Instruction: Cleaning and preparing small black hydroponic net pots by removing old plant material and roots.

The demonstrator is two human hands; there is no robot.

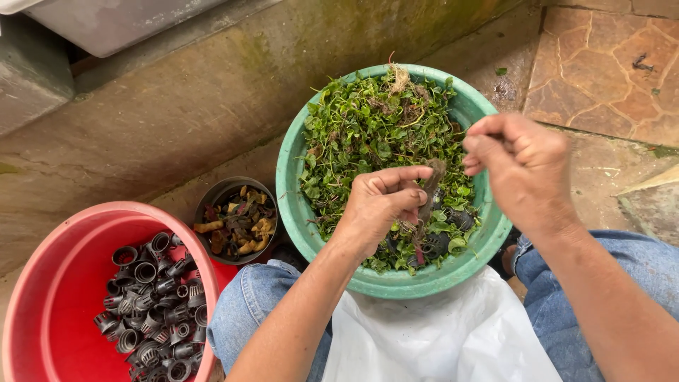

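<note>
The left hand [378, 205] was closed, thumb and fingers pinching a small plant plug [431, 185] with brown roots hanging from its lower end. The plug was held upright just above the leaves [368, 127] in the green basin [297, 212], near the basin's front right part. The right hand [520, 166] hovered just beside it over the basin's right rim, its fingers curled together at the tips; whether they pinched a strand of root could not be told (the fingertips were partly hidden by the knuckles).

The green basin rested on the person's lap, over a white plastic sheet [438, 332] spread across the blue jeans [254, 304]. It was filled with small green leaves and tangled stems, with a tuft of pale dry roots [399, 78] at the far rim. Several dark net cups [435, 244] lay half buried among the leaves directly below the left hand.

To the left, on the ground, stood a red tub [49, 283] holding a heap of empty grey net cups [152, 304]. Between the red tub and the green basin sat a small dark bowl [219, 192] containing brown and yellow scraps [244, 226]; it touched or nearly touched both neighbours. A mossy concrete wall [212, 92] ran behind these containers, and stone paving [608, 71] lay at the upper right. Both forearms crossed the lap and covered part of the white sheet.
</note>
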